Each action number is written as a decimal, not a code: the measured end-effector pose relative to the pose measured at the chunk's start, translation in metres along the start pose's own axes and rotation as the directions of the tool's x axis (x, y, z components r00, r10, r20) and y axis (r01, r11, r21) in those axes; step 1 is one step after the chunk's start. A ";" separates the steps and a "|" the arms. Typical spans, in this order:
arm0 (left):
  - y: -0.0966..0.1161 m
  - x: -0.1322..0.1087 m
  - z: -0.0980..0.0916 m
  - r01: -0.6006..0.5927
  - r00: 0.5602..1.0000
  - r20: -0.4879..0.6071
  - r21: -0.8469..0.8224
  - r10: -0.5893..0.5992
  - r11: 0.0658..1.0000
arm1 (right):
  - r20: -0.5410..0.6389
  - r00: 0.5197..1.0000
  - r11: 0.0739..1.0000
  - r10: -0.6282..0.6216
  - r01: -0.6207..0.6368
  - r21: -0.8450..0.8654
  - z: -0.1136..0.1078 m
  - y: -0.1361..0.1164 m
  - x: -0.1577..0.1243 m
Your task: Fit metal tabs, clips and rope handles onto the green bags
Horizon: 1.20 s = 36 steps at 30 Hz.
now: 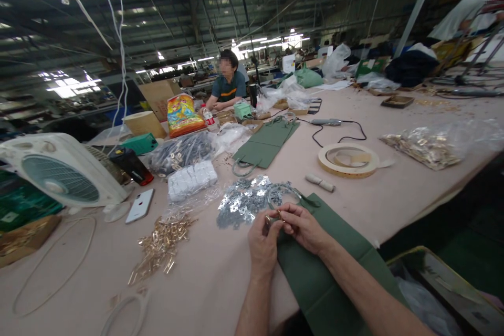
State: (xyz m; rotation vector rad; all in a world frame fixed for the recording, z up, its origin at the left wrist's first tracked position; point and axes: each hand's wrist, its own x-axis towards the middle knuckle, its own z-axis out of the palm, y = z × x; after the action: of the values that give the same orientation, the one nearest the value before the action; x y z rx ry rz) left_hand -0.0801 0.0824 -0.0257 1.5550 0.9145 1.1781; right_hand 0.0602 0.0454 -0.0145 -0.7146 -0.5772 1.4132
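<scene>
My left hand [263, 245] and my right hand [306, 227] meet over a green bag panel [334, 252] lying along the table's near edge. Closed fingertips on both sides pinch small gold-coloured metal fittings [268, 219]; the fingers partly hide them, so I cannot tell their exact shape or whether they are joined. A green looped handle [289, 189] rises from the panel's far end, just beyond the fingers. Directly behind my left hand lies a heap of flat silver metal plates [240, 202]. Farther left is a pile of gold metal pieces [161, 244].
Another green panel with handles [268, 142] lies farther back. Around it are a tape roll [348, 170], a corded tool [326, 122] and a bag of metal parts [425, 147]. A phone [140, 206] and fan [63, 168] stand left. A co-worker [227, 84] sits opposite.
</scene>
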 end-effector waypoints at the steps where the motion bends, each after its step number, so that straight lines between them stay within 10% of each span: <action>1: 0.000 0.000 0.000 0.002 1.000 -0.002 0.000 -0.002 1.000 | -0.002 1.000 1.000 -0.002 0.002 -0.003 0.000 0.000 0.000; 16: -0.005 0.002 0.000 0.129 0.975 -0.156 -0.182 -0.159 0.975 | -0.098 0.969 0.961 -0.226 0.205 -0.183 0.004 0.000 -0.008; 22: 0.001 -0.006 -0.005 0.055 0.950 -0.299 -0.139 -0.094 0.989 | -0.055 0.973 0.731 -0.226 0.131 -0.670 -0.009 0.010 -0.033; 28: 0.008 -0.028 -0.007 0.008 0.939 -0.337 0.216 0.066 0.976 | -0.061 0.943 0.580 -0.327 0.149 -0.801 -0.007 0.013 -0.045; 36: 0.021 -0.036 -0.012 0.205 0.943 -0.282 0.078 -0.175 0.976 | -0.032 0.954 0.583 -0.299 0.156 -0.797 -0.006 0.011 -0.044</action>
State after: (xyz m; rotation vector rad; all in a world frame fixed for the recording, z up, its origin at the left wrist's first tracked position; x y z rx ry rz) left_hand -0.1005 0.0457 -0.0143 1.3694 1.2998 1.2396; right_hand 0.0533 0.0014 -0.0238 -1.3957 -1.1524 0.7834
